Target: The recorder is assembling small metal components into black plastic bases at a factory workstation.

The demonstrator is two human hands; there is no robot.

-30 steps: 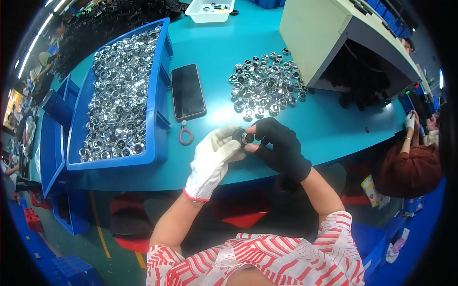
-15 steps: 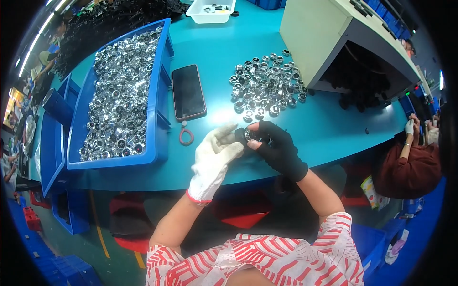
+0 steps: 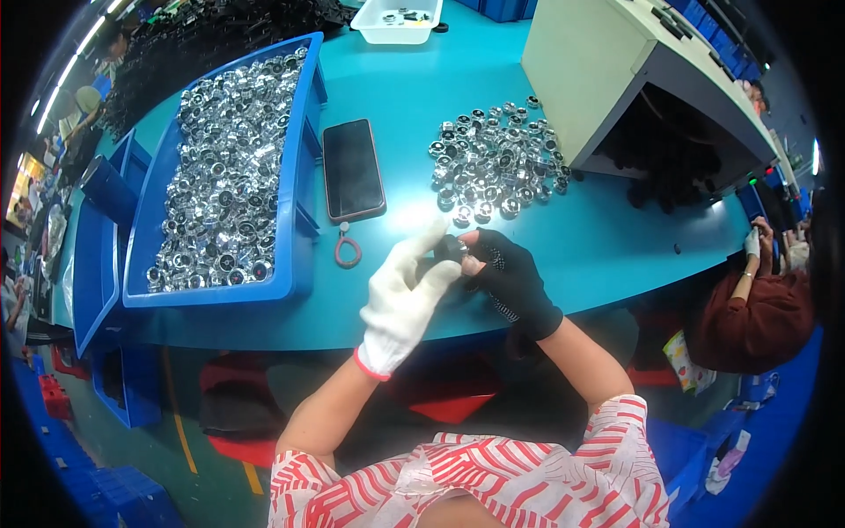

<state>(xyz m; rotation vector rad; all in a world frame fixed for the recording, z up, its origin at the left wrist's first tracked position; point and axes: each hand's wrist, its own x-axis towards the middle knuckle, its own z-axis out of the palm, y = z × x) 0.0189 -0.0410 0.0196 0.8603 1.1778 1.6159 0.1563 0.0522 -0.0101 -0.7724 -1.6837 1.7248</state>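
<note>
My left hand point(image 3: 407, 295), in a white knit glove, pinches a small black round part point(image 3: 449, 249). Facing it, my right hand point(image 3: 515, 277), in a black glove with bare fingertips, grips a small shiny silver piece point(image 3: 464, 250) against that part. The fingers partly cover both pieces, so their exact fit is hidden. Just beyond my hands, a loose pile of shiny silver round pieces with dark centres point(image 3: 497, 163) lies on the teal table point(image 3: 414, 97). A blue bin point(image 3: 295, 176) on the left holds many similar pieces.
A phone point(image 3: 354, 169) and a pink ring strap point(image 3: 348, 252) lie beside the bin. A beige box-like housing point(image 3: 585, 79) with dark parts inside stands at right. A white tray point(image 3: 396, 31) sits at the back. Another person in a dark red top point(image 3: 757, 317) works at far right.
The black part has turned slightly between my hands, and my left fingers have shifted right, closer to my right fingertips. The view has shifted a little.
</note>
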